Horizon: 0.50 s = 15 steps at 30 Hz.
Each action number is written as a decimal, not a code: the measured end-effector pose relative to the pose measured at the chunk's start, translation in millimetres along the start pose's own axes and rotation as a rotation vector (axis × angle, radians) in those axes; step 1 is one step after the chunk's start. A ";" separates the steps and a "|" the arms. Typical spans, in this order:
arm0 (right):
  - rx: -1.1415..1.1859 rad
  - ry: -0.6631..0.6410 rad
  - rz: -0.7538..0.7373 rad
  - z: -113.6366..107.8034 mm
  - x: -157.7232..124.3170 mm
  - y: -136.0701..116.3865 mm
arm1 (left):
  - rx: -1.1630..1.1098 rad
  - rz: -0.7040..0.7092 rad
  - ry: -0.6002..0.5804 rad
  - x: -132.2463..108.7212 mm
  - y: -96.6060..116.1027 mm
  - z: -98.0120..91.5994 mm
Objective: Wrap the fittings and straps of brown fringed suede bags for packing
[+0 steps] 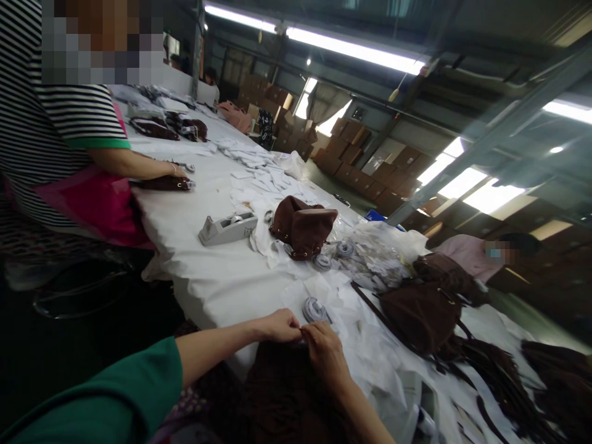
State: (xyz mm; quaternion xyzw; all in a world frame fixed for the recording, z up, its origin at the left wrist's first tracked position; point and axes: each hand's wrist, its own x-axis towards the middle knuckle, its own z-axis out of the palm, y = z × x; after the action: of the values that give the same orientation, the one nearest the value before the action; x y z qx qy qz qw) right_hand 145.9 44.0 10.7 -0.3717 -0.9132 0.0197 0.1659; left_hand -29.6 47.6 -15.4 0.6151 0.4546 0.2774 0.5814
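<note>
My left hand (277, 325) and my right hand (326, 354) meet at the near edge of the white table (208, 271). Both are closed in a pinch on the top edge of a dark brown suede bag (282, 394) that lies in my lap below them. What the fingertips pinch is too small to make out. A grey roll of tape (315, 309) lies on white paper just beyond my fingers. My left arm wears a green sleeve.
A brown bag (303, 227) stands mid-table beside a grey tape dispenser (227, 229). More brown bags (419, 314) and straps lie to the right among white papers. A person in a striped shirt (50, 129) works at the left. Another person (472, 256) sits far right. Cardboard boxes are stacked behind.
</note>
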 end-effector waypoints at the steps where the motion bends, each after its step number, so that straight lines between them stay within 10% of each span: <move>1: 0.002 -0.009 -0.011 -0.8 0.6 0.3 | -0.017 -0.010 0.009 0.5 -0.6 0.7; 15: 0.022 -0.014 -0.199 -9.8 -5.5 1.4 | -0.407 -0.102 -0.073 7.0 -11.8 -8.7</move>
State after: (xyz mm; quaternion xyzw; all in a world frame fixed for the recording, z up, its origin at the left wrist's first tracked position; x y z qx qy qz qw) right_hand 153.7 40.3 18.2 -0.2773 -0.9465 0.0159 0.1646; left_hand -36.9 56.8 -26.6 0.4705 0.3985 0.3114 0.7231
